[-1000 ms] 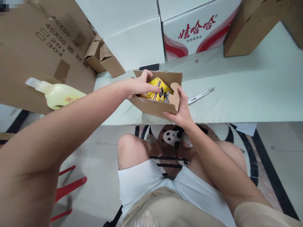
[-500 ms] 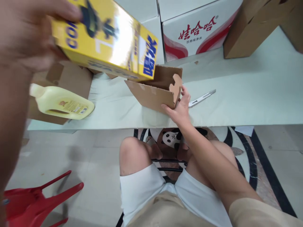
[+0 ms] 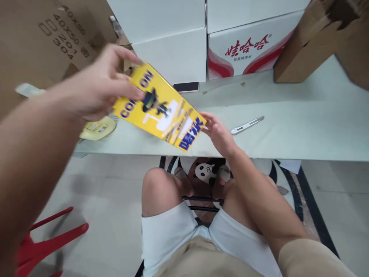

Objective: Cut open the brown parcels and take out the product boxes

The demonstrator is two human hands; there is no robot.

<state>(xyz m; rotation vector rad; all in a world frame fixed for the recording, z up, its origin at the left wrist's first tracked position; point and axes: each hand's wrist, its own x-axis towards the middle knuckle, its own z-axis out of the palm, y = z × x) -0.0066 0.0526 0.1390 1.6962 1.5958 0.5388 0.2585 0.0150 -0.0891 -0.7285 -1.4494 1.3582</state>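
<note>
My left hand grips the upper end of a long yellow product box with blue lettering and tilts it down to the right above the table edge. My right hand reaches to the box's lower right corner, fingers spread and touching it. The small open cardboard box seen earlier is out of sight, hidden behind the yellow box or gone from view. A pale yellow detergent bottle lies on the table under my left forearm, mostly hidden.
A box cutter lies on the pale table right of my hands. A dark phone lies by white cartons. A red-and-white carton and brown cartons stand behind. A red stool is below left.
The yellow box came out of the small cardboard box, rose toward the camera, then came down between my hands. My right hand left the cardboard box and moved to the yellow box's corner.
</note>
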